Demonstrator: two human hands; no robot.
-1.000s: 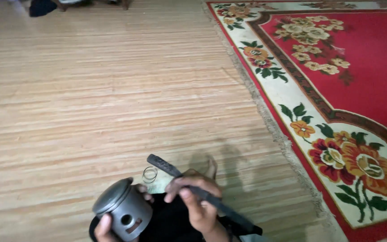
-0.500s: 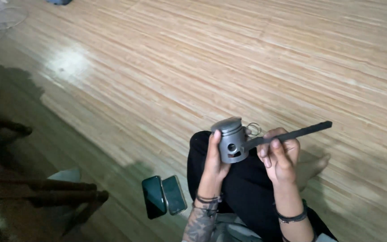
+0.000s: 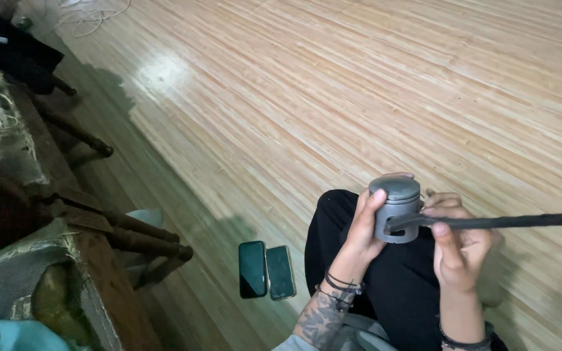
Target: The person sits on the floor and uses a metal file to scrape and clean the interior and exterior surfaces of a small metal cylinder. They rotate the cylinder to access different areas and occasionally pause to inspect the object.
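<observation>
My left hand (image 3: 362, 227) grips a grey metal piston (image 3: 396, 207), held upright over my black-trousered knee (image 3: 333, 221). My right hand (image 3: 458, 250) holds a long dark flat tool (image 3: 489, 222) by its near part. The tool points right, and its curved end lies against the piston's lower skirt. Both wrists carry dark bracelets, and the left forearm is tattooed.
Two dark phones (image 3: 266, 269) lie side by side on the wooden plank floor (image 3: 333, 91) left of my knee. Worn wooden furniture with dark legs (image 3: 86, 140) fills the left edge. A loose white cord (image 3: 95, 18) lies at the top left.
The view has swung left, off the red flowered rug and onto the furniture. The piston has gone from tilted to upright, and the tool's end now rests on its skirt.
</observation>
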